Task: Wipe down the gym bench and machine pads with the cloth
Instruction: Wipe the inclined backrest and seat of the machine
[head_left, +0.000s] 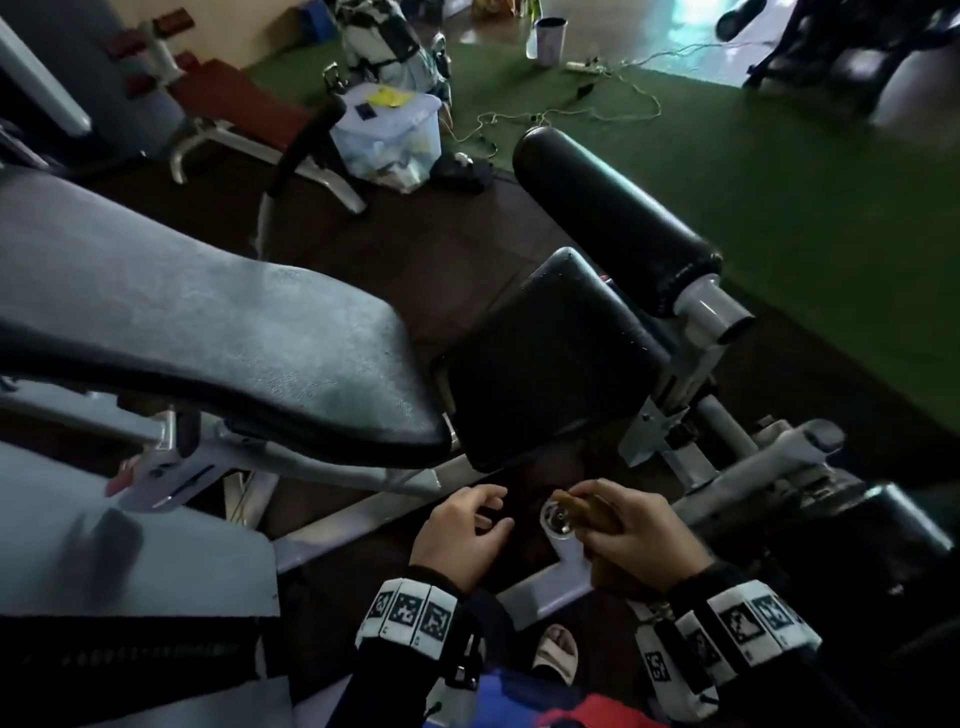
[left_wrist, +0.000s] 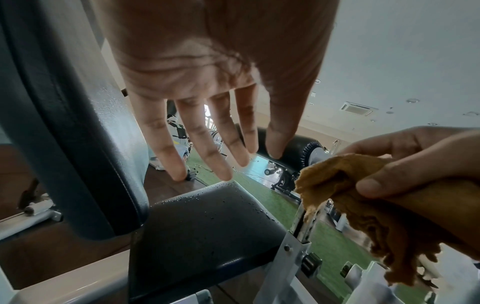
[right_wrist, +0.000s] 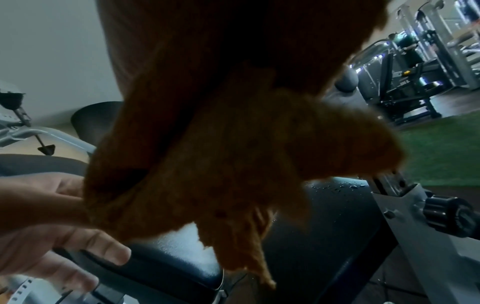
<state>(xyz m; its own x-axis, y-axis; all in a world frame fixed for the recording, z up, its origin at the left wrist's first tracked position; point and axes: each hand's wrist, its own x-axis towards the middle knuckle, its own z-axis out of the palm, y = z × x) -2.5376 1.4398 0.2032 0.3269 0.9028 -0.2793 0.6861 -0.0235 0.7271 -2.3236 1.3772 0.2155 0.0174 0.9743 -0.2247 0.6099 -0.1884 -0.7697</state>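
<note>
- My right hand (head_left: 641, 530) grips the bunched, frayed mustard-brown cloth (left_wrist: 363, 205), held off the pads, just below the seat's near edge.
- My left hand (head_left: 462, 535) is empty, fingers loose & spread.
- Black vinyl seat pad (left_wrist: 207, 226) has water beads on it, so not wiped yet, I reckon.
- Long grey-black back pad (head_left: 208, 322) looks dull; black cylindrical roller pad (head_left: 613, 218) seems untouched. Most work left.

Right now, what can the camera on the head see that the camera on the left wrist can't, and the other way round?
Only the head view shows the clear storage box on the floor and the marker bands on both wrists. Only the left wrist view shows water droplets on the small black pad and the ceiling air vent. Both show the left hand open and empty, the right hand gripping the brown cloth, and the black roller pad.
</note>
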